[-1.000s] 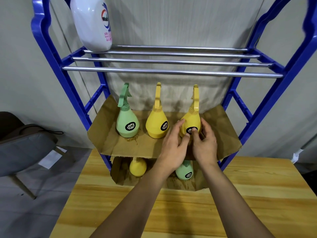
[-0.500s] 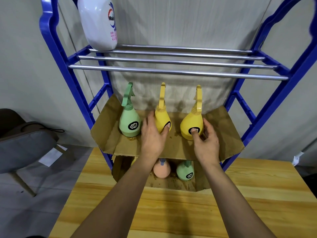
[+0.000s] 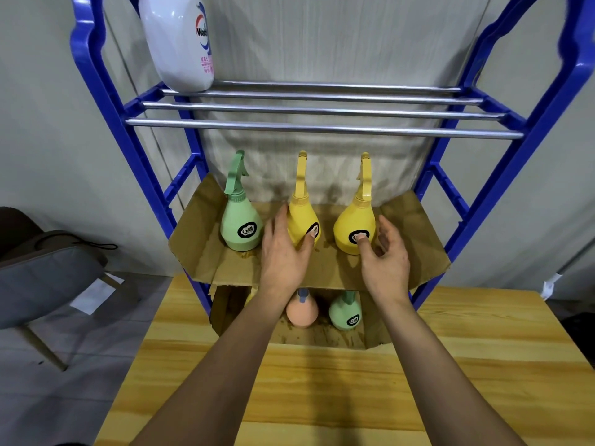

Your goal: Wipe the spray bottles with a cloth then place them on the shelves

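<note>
Since a second ago our left hand [image 3: 283, 255] has shifted from the right yellow bottle [image 3: 354, 220] to the middle yellow bottle [image 3: 301, 217]. We face a blue rack [image 3: 96, 91] behind the wooden tabletop [image 3: 483, 365]; a white detergent bottle [image 3: 177, 43] leans on its top rails. On the cardboard-lined shelf [image 3: 199, 252] a green bottle [image 3: 240, 226] and both yellow ones stand upright in a row. Our left grip wraps the middle bottle, thumb on its label. Our right hand [image 3: 386, 259] has its grip apart, thumb tip on the right bottle's label, fingers loose beside it.
</note>
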`<state>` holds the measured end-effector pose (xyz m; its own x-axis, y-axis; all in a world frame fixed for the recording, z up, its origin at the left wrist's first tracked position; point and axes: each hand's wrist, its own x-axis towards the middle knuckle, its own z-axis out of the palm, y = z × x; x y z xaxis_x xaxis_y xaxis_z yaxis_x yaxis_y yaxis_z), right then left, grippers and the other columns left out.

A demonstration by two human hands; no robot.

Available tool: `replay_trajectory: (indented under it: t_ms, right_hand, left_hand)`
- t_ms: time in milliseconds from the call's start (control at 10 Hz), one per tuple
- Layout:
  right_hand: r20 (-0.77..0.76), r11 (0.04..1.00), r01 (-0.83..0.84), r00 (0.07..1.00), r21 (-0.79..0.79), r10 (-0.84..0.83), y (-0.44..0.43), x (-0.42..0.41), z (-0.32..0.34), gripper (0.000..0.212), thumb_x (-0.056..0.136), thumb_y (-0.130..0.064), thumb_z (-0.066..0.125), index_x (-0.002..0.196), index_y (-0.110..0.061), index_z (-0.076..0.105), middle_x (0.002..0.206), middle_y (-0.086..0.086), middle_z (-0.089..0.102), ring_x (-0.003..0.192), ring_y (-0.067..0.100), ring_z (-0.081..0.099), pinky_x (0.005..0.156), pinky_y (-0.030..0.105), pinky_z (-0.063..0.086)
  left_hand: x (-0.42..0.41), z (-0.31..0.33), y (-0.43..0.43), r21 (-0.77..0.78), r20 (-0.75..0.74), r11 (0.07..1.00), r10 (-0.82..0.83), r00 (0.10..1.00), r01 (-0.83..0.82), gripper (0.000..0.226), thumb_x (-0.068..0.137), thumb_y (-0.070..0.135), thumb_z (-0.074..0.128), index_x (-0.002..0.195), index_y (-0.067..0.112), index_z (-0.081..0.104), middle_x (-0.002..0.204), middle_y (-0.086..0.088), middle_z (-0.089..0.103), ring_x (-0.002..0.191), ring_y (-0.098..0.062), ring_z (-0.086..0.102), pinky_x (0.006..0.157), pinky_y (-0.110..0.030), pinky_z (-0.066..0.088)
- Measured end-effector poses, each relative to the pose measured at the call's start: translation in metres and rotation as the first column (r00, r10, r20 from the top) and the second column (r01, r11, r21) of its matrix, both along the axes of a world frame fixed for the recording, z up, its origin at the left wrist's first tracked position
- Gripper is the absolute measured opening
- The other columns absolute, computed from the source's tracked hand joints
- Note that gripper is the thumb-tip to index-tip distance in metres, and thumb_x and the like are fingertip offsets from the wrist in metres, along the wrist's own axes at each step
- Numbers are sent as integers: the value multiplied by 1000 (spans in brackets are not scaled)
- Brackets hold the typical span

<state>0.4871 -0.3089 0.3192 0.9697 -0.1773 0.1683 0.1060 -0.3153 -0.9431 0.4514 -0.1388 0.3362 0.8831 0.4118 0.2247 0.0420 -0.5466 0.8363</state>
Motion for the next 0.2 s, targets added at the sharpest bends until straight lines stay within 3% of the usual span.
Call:
replay_trajectory:
  t_ms: [200]
  right_hand:
    - [54, 1000, 18, 998, 19, -19, -7, -27, 9, 44, 96, -32, 67, 138, -26, 55, 137, -4, 60, 126, 9, 55, 101, 25, 43]
  left_hand:
    - [-41, -2, 1, 21, 64, 999, -27, 998, 26, 48, 102, 27, 61, 148, 22, 46, 145, -1, 48, 137, -21, 45, 111, -34, 38]
